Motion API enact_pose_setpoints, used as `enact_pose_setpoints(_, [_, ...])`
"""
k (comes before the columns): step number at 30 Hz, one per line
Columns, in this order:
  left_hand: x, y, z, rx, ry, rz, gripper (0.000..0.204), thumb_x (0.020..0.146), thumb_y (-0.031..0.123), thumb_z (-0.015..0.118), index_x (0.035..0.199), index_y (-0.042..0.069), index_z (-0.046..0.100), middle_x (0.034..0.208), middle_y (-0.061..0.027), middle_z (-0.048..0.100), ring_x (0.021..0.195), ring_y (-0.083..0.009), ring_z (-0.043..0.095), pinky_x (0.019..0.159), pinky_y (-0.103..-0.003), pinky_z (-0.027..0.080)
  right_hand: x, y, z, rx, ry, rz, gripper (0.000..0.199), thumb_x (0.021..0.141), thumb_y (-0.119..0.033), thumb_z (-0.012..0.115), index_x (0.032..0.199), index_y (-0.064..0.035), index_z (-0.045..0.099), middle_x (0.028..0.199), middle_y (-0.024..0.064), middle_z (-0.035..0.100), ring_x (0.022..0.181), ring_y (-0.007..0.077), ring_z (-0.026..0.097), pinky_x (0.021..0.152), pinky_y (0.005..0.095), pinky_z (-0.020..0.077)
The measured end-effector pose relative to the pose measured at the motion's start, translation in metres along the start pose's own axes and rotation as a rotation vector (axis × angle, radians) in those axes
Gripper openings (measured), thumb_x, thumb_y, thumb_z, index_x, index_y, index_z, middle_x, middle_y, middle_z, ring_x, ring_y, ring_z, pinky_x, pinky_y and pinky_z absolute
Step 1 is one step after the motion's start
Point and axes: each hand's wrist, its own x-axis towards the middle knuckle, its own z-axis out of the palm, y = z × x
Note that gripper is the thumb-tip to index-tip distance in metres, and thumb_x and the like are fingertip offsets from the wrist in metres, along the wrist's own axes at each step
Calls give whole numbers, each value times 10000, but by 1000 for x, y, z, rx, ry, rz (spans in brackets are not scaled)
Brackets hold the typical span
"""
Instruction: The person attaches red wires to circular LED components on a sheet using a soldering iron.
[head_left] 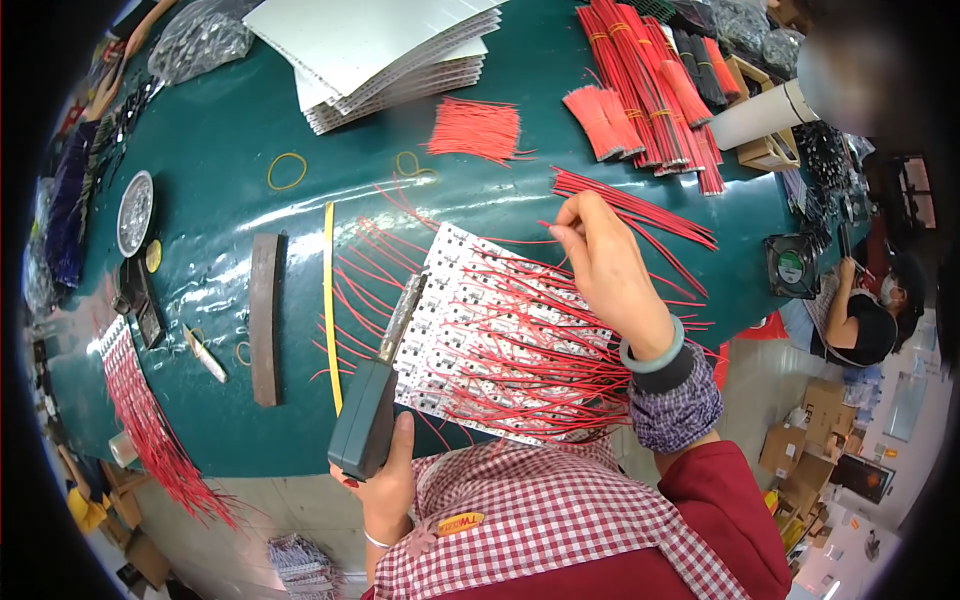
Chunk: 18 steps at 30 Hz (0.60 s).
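Note:
In front of me lies a white circuit board panel (447, 262) with many thin red wires (530, 368) spread over it and out past its edges. My left hand (388, 490) is closed round the lower end of a dark green box-shaped tool (364, 415). From that tool a narrow metal part (402, 318) runs along the panel's left edge. Above the panel's upper right part, my right hand (608, 262) pinches the end of a red wire between thumb and forefinger. Just beyond it lies a loose row of straight red wires (640, 207).
Stacked white panels (380, 60), a red wire pile (475, 128) and bundled wires (650, 95) lie at the back. Left are a yellow strip (331, 290), a dark bar (266, 320), a pen (205, 354) and a wired panel (140, 400). A small fan (790, 265) stands right.

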Motion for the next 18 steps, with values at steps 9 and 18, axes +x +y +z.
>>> enact_pose_setpoints(9, [-3, 9, -3, 30, -41, 10, 376, 803, -1, 803, 1153, -65, 682, 931, -83, 711, 615, -93, 590, 538, -230, 474, -28, -40, 72, 111, -120, -52, 84, 879, -31, 631, 921, 1, 566, 951, 168, 523, 839, 376, 598, 713, 468, 496])
enact_pose_setpoints(18, [-1, 10, -1, -39, -65, -130, 221, 797, 23, 812, 977, -53, 707, 915, -95, 710, 752, -141, 650, 679, -277, 514, -30, -39, 90, -34, 29, -98, 129, 806, 17, 661, 881, 56, 565, 1027, 180, 485, 892, 368, 590, 712, 466, 505])
